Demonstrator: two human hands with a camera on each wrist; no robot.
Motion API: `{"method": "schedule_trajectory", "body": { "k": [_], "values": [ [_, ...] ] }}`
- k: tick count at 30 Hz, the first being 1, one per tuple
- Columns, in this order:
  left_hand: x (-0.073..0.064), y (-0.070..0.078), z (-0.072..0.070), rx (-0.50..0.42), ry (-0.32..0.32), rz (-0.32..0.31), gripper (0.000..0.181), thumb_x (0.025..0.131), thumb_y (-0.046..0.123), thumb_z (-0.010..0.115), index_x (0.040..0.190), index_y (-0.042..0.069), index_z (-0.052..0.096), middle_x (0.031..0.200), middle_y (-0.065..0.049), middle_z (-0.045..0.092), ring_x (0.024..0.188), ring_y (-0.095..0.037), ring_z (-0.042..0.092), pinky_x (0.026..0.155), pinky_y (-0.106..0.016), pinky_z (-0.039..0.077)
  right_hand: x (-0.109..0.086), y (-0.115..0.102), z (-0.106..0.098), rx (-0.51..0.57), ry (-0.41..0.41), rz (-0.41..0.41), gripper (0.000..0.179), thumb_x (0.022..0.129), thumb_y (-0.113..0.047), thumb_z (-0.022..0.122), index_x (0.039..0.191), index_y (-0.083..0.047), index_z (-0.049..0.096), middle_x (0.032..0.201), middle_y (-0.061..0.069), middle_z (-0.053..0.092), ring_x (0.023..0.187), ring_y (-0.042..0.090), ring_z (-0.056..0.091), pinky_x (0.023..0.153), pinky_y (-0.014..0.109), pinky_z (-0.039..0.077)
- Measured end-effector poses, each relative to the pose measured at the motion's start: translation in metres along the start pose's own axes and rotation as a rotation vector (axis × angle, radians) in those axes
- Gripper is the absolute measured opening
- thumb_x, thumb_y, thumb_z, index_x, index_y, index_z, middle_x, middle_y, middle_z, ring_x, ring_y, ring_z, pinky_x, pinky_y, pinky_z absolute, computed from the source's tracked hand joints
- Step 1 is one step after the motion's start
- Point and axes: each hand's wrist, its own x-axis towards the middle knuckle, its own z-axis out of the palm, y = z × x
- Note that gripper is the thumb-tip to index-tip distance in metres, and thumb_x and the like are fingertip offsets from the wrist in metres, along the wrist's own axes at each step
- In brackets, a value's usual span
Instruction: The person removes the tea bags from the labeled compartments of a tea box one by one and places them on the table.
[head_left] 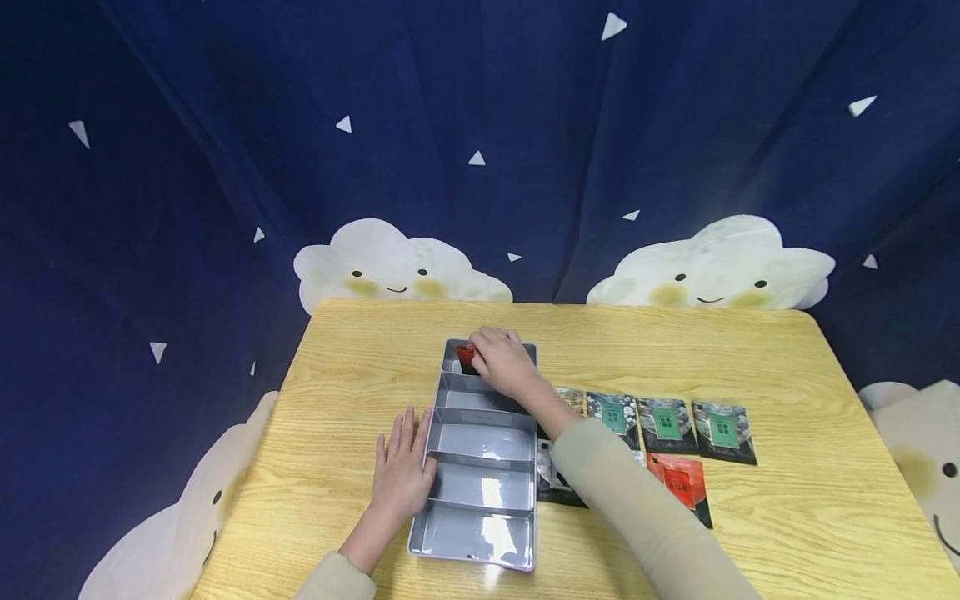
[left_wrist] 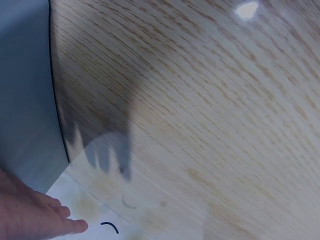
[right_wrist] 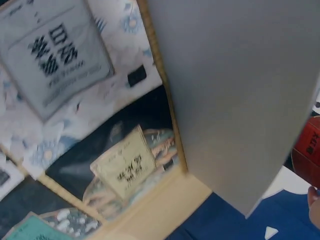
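Observation:
A grey tray (head_left: 483, 440) with several compartments in a column lies lengthwise on the wooden table. My right hand (head_left: 501, 362) is over its farthest compartment and holds a red packet (head_left: 466, 357). Much of that packet is hidden behind the fingers in the head view; in the right wrist view the red packet (right_wrist: 307, 152) shows at the right edge, with a fingertip beneath it. Along the tray's left wall, my left hand (head_left: 402, 475) rests with straight fingers, its thumb against the side. The left wrist view shows this hand (left_wrist: 32, 212) beside the tray wall (left_wrist: 25, 90).
Right of the tray lie flat packets: three with green labels (head_left: 666, 423), a red one (head_left: 678, 485), a dark one (head_left: 553, 473), and a yellow-labelled one (right_wrist: 127, 165), partly under the right forearm. A dark blue curtain (head_left: 420, 108) hangs behind the table.

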Motion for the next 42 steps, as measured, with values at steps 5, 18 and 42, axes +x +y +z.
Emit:
{"method": "schedule_trajectory", "body": {
  "k": [5, 18, 42],
  "values": [
    [-0.001, 0.001, 0.0, -0.006, -0.007, -0.007, 0.065, 0.086, 0.021, 0.043, 0.147, 0.013, 0.02, 0.151, -0.017, 0.013, 0.138, -0.035, 0.011, 0.108, -0.057, 0.007, -0.009, 0.005, -0.014, 0.021, 0.092, -0.044, 0.014, 0.089, -0.02, 0.045, 0.098, -0.014, 0.056, 0.091, 0.0, 0.055, 0.091, 0.019, 0.052, 0.082, 0.039, 0.038],
    [-0.001, 0.001, -0.002, -0.008, -0.006, -0.008, 0.065, 0.086, 0.021, 0.043, 0.147, 0.012, 0.021, 0.151, -0.016, 0.013, 0.138, -0.035, 0.011, 0.107, -0.057, 0.008, -0.052, 0.023, -0.049, 0.077, 0.284, -0.111, 0.017, 0.086, -0.016, 0.041, 0.091, -0.012, 0.057, 0.084, 0.002, 0.054, 0.081, 0.02, 0.052, 0.08, 0.04, 0.038],
    [-0.001, 0.001, -0.001, 0.001, -0.015, -0.006, 0.065, 0.087, 0.021, 0.042, 0.147, 0.013, 0.02, 0.152, -0.016, 0.011, 0.138, -0.034, 0.011, 0.108, -0.056, 0.008, -0.19, 0.098, -0.081, -0.012, 0.445, 0.111, 0.015, 0.077, -0.01, 0.047, 0.084, -0.005, 0.06, 0.078, 0.009, 0.056, 0.075, 0.031, 0.055, 0.073, 0.047, 0.038]
  ]
}}
